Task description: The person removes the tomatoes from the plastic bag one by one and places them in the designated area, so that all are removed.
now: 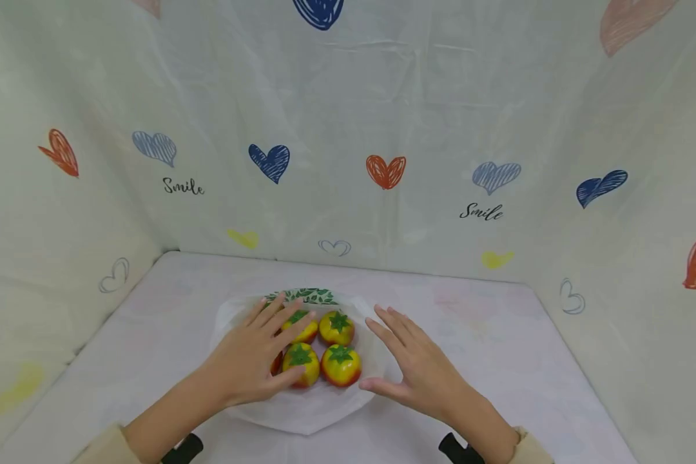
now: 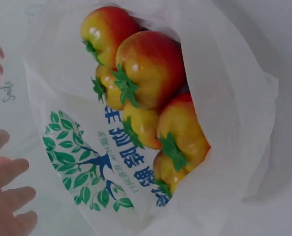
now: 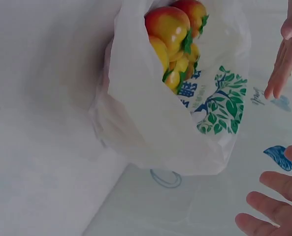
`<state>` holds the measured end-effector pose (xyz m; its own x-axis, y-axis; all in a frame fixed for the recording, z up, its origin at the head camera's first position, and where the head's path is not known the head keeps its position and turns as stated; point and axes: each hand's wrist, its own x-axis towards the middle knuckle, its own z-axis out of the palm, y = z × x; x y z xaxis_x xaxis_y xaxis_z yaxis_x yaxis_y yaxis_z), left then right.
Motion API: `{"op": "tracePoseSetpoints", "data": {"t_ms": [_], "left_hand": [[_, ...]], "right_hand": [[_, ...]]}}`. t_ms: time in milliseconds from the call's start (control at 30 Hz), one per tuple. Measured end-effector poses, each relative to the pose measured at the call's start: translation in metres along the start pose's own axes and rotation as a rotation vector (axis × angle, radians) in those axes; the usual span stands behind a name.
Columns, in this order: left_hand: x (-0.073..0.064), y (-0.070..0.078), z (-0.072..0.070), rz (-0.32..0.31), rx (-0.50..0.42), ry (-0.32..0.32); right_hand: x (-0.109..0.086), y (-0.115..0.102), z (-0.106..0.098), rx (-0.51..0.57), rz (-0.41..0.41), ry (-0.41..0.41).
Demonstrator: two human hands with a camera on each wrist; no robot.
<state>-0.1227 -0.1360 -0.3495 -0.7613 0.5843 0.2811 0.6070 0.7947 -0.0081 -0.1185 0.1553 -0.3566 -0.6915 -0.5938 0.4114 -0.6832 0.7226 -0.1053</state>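
Note:
A white plastic bag (image 1: 301,412) with a printed green-leaf tree (image 2: 89,167) and blue lettering lies on the table, its mouth gaping upward. Inside sit several yellow-and-red persimmons (image 1: 341,365) with green leafy caps, glossy in both wrist views. My left hand (image 1: 255,354) hovers over the bag's left side, fingers spread, and hides part of the fruit in the head view. At the bag's right edge, my right hand (image 1: 420,367) is held with fingers extended and thumb apart. Neither hand holds anything; whether they touch the bag cannot be told.
A pale table (image 1: 470,322) carries the bag near its middle. Behind and at both sides hangs a light curtain (image 1: 429,129) printed with hearts and the word Smile. Dark straps or mounts (image 1: 184,449) show under the wrists.

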Motion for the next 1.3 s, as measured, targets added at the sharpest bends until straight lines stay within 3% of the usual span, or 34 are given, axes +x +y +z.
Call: {"op": "tracePoseSetpoints", "data": {"t_ms": [400,667,867,1167,1300], "left_hand": [[-0.021,-0.006,0.007,-0.125,-0.039,0.041],[-0.033,-0.013,0.011,-0.197,-0.048,0.101],[-0.043,-0.017,0.018,-0.229,-0.078,0.150],[-0.057,-0.023,0.028,-0.294,-0.091,0.237],[-0.063,-0.024,0.030,-0.343,-0.134,0.247]], "right_hand": [[-0.003,-0.014,0.021,0.256,0.122,-0.035],[-0.001,-0.023,0.032,0.278,0.159,0.012],[-0.002,-0.031,0.042,0.302,0.115,0.089],[0.000,-0.040,0.055,0.380,0.158,0.063],[0.001,-0.039,0.059,0.391,0.184,0.058]]}}
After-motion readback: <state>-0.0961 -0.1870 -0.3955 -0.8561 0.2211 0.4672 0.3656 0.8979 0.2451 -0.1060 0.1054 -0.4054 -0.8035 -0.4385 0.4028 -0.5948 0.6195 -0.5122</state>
